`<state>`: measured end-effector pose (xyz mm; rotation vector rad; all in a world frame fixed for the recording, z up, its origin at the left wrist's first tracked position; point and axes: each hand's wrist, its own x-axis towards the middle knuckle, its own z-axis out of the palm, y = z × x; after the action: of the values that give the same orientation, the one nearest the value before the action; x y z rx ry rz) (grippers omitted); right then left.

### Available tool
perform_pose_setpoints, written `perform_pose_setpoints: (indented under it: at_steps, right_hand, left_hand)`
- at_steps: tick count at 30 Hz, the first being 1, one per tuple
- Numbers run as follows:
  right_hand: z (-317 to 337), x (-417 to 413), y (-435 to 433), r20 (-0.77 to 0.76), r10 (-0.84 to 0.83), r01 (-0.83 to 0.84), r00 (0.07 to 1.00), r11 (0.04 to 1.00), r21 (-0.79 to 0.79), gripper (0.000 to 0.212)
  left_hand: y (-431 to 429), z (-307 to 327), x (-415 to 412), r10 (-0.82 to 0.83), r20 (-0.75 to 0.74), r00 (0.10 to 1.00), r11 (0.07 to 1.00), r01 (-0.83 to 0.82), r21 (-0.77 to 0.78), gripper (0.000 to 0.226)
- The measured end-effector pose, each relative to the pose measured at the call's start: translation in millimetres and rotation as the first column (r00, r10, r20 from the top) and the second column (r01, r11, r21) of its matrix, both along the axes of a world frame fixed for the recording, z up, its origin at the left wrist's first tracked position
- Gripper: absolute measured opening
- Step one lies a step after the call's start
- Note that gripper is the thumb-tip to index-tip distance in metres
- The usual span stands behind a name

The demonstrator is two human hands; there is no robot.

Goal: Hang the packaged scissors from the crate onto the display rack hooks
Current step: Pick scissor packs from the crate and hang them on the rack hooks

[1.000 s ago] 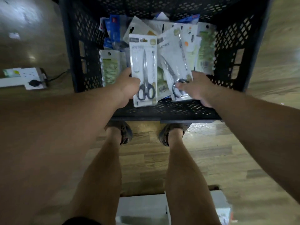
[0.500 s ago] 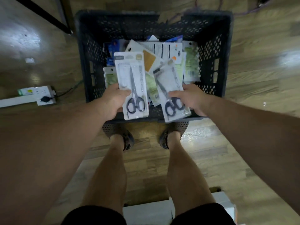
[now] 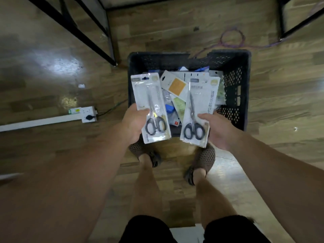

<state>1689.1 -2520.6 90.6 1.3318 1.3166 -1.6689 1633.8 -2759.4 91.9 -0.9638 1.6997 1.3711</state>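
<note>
A black perforated crate [image 3: 243, 88] stands on the wooden floor in front of my feet, holding several flat packaged items. My left hand [image 3: 135, 125] grips the lower left edge of one white pack of black-handled scissors [image 3: 151, 106], held upright above the crate's near edge. My right hand [image 3: 217, 130] grips the lower right edge of a second scissors pack [image 3: 199, 111], tilted slightly right. Both packs are lifted clear of the pile. No display rack hooks show in this view.
Black metal frame legs [image 3: 98, 32] stand on the floor at the back left, and another black frame [image 3: 284, 18] at the back right. A white power strip [image 3: 87, 112] lies left of the crate. A purple cable coil [image 3: 231, 38] lies behind the crate. A white box [image 3: 185, 235] sits under me.
Both hands have lifted their scissors packs up and out of the crate. My view has risen and pulled back, so the crate now looks smaller and farther.
</note>
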Motion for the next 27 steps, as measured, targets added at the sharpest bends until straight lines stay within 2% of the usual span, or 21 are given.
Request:
perform_pose_setpoints:
  at_steps: [3, 7, 10, 12, 15, 16, 19, 23, 27]
  right_hand:
    - [27.9, 12.4, 8.9, 0.042, 0.046, -0.048, 0.998, 0.998, 0.046, 0.020]
    - [106.7, 29.0, 33.8, 0.092, 0.069, -0.076, 0.993, 0.995, 0.064, 0.006]
    - [181.5, 30.7, 45.4, 0.047, 0.025, -0.029, 0.999, 0.995, 0.093, 0.006]
    - [232.6, 17.2, 46.1, 0.006, -0.013, 0.012, 1.000, 0.993, 0.114, 0.020]
    - [302.4, -6.5, 40.1, -0.105, -0.020, 0.031, 0.994, 0.994, 0.107, 0.068]
    - [327.6, -18.2, 34.6, -0.145, -0.029, 0.043, 0.989, 0.994, 0.098, 0.069]
    - [411.4, -48.7, 7.3, -0.244, -0.006, 0.031, 0.970, 0.994, 0.100, 0.035]
    - [483.9, -77.2, -24.2, -0.437, 0.089, 0.006, 0.895, 0.977, 0.211, 0.017]
    - [539.9, -94.6, -56.0, -0.586, 0.108, 0.054, 0.803, 0.966, 0.252, 0.028]
  left_hand:
    - [8.8, -2.2, 35.5, 0.077, 0.018, 0.997, 0.992, -0.078, 0.103, 0.052]
    - [31.3, 68.3, 60.4, 0.077, 0.004, 0.997, 0.986, -0.077, 0.145, 0.050]
    - [46.4, 138.5, 42.2, 0.085, -0.050, 0.995, 0.989, -0.078, 0.127, 0.037]
    - [53.0, 195.9, 20.3, 0.111, -0.084, 0.990, 0.987, -0.100, 0.126, 0.027]
    - [54.3, 281.3, -7.9, 0.149, -0.167, 0.975, 0.982, -0.126, 0.144, 0.022]
    - [51.4, 310.3, -18.3, 0.153, -0.206, 0.967, 0.980, -0.121, 0.160, 0.022]
    - [34.3, 383.8, -46.1, 0.167, -0.303, 0.938, 0.980, -0.125, 0.152, 0.018]
    - [1.3, 464.0, -75.5, 0.121, -0.450, 0.885, 0.985, -0.051, 0.165, 0.017]
    - [-34.5, 520.3, -100.2, 0.043, -0.619, 0.784, 0.994, 0.029, 0.105, 0.012]
